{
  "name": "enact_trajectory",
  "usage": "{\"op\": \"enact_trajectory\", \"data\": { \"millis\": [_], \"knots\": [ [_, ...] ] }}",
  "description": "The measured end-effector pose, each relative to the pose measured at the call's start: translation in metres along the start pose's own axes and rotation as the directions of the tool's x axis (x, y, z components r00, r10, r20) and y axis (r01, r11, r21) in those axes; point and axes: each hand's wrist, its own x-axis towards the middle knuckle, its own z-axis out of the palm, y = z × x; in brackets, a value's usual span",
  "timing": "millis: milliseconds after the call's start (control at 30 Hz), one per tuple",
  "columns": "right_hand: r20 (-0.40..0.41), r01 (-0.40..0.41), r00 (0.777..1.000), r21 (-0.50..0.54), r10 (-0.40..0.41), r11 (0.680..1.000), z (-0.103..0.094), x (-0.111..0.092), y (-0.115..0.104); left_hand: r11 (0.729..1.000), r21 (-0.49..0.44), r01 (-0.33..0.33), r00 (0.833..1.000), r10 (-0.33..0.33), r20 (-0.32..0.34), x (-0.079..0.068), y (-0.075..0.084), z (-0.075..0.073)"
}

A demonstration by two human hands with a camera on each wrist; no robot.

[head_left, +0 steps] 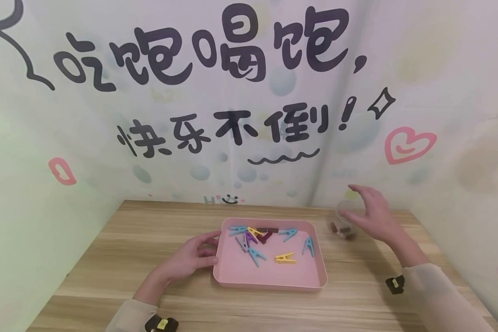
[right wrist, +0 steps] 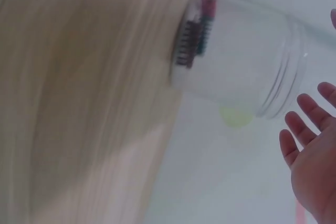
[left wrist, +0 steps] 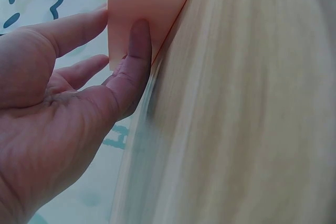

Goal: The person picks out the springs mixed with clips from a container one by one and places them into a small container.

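Pink tray (head_left: 269, 275) sits on the wooden bench (head_left: 274, 310). The left hand (head_left: 187, 259), wrist angled inward, holds its left edge, grip clamped there. The right hand (head_left: 372, 215) hovers beside the clear jar's (right wrist: 239, 56) mouth, grip apart, fingers loosely spread. Colourful clothespins (head_left: 285, 258) lie in the tray; smaller dark pieces (right wrist: 187, 44), in the jar.

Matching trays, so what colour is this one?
The tray is pink, clearest in the head view.
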Motion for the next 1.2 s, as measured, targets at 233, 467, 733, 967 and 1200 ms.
{"op": "enact_trajectory", "data": {
  "millis": [233,467,733,967,1200],
  "knots": [
    [-0.026,0.142,0.989,-0.008,-0.143,0.99,0.008,0.008,-0.017,1.0,-0.005,-0.01,1.0,0.01,0.008,0.001,-0.002,-0.001],
    [0.033,0.208,0.978,-0.007,-0.208,0.978,0.015,0.012,-0.042,1.0,0.001,-0.008,1.0,0.008,0.007,0.0,-0.002,-0.001],
    [0.107,0.237,0.966,-0.007,-0.235,0.972,0.027,0.018,-0.065,1.0,0.019,-0.013,1.0,0.013,0.002,0.0,0.0,0.001],
    [0.177,0.278,0.943,0.05,-0.282,0.959,0.038,0.023,-0.08,1.0,0.016,-0.009,1.0,0.009,-0.003,0.0,0.0,0.0],
    [0.256,0.326,0.902,0.127,-0.348,0.937,0.05,0.029,-0.09,1.0,0.013,-0.007,1.0,0.007,0.002,0.0,0.0,0.0]
  ]
}}
